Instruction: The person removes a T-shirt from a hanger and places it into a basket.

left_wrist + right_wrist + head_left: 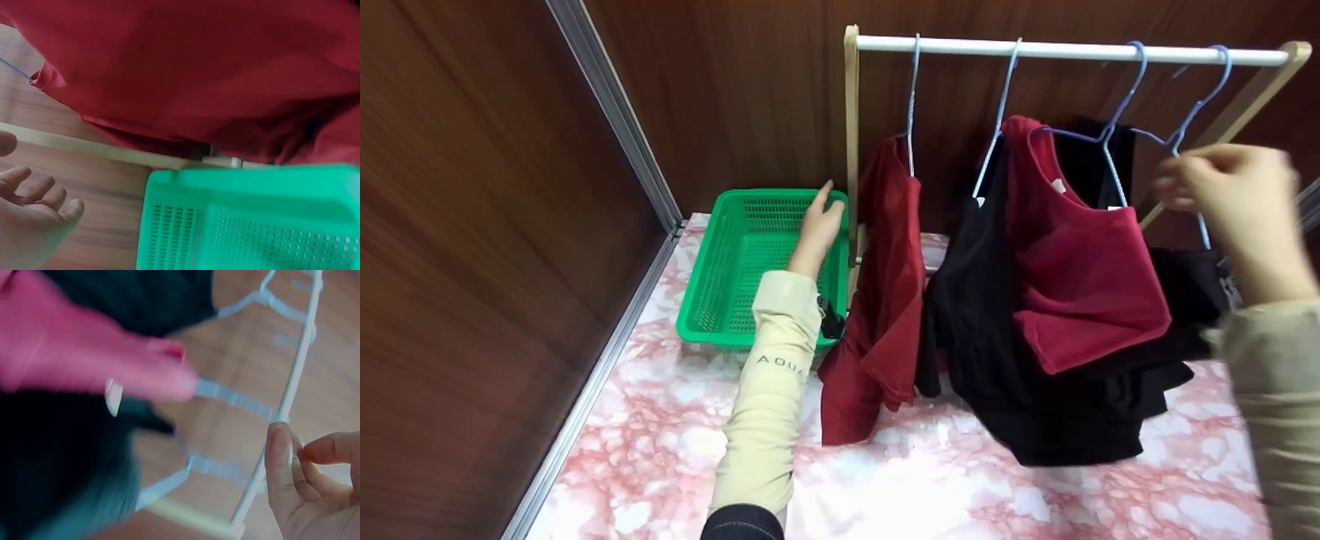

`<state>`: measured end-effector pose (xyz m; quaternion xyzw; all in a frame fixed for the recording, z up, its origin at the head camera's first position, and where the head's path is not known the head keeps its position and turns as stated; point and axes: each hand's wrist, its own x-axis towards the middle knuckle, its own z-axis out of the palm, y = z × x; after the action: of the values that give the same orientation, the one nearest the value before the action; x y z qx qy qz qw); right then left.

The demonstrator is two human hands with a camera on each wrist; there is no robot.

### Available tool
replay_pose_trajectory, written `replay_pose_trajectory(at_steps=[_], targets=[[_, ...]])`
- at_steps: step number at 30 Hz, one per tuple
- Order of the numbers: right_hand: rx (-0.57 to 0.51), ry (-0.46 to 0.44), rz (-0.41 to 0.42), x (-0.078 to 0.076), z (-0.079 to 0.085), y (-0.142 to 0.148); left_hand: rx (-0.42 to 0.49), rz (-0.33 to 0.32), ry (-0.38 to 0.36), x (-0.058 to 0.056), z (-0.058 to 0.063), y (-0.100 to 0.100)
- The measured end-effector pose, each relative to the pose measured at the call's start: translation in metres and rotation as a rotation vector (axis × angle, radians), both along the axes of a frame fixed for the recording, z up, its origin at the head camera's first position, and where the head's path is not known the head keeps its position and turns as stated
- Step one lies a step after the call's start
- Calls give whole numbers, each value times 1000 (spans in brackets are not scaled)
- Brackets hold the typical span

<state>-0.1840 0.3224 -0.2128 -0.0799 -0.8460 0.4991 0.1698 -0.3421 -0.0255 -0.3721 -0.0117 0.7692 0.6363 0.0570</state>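
At the left, my left hand (819,225) is over the right side of a green plastic basket (699,281), its fingers loosely spread and holding nothing. The left wrist view shows the same hand (34,225) with relaxed, slightly bent fingers. My right hand (1249,191), blurred, hovers beside the rightmost blue hanger (1189,112). Its fingers are loosely bent, and nothing shows between thumb and fingers in the right wrist view (315,489). Nearby hang a dark red sleeveless top (1087,277) and black garments (975,315). A red garment (885,300) hangs nearest the basket.
A wooden-ended rack with a white rail (960,46) carries the hangers. It stands on a pink-and-white marbled surface (660,450). Brown wood-look panels (472,225) rise behind and at the left, with a grey metal strip (619,97) at the corner.
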Motion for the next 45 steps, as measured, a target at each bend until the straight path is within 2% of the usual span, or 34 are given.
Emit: replay_pose_trajectory(at_steps=[2,5,8,12,14,18,20,22,26,29,33,37,45], targets=[[34,-26,7,-8,0,-18,23,-1,14,-2,2,3],[-32,-18,84,-24,-7,-42,43,-1,30,-5,6,5],[-258,22,207,-35,-11,-73,64,-8,44,-6,7,6],[-507,22,293,-43,-11,-116,100,-35,61,-7,6,8],[-471,-13,291,-46,-12,-136,108,-50,66,-7,4,9],[-265,-117,241,-57,-18,-167,97,-65,64,-5,2,9],[-199,-166,218,-64,-23,-177,88,-68,58,-4,0,9],[-206,-208,214,-69,-29,-183,86,-73,50,-3,-2,10],[-355,-274,221,-76,-34,-189,113,-84,55,-1,-7,11],[-418,-314,229,-80,-35,-193,144,-84,65,0,-9,12],[-432,-351,243,-84,-35,-199,164,-77,79,0,-11,12],[-420,-371,258,-88,-38,-200,143,-82,75,0,-10,15],[-407,-333,279,-93,-46,-193,129,-91,58,-3,-11,18]])
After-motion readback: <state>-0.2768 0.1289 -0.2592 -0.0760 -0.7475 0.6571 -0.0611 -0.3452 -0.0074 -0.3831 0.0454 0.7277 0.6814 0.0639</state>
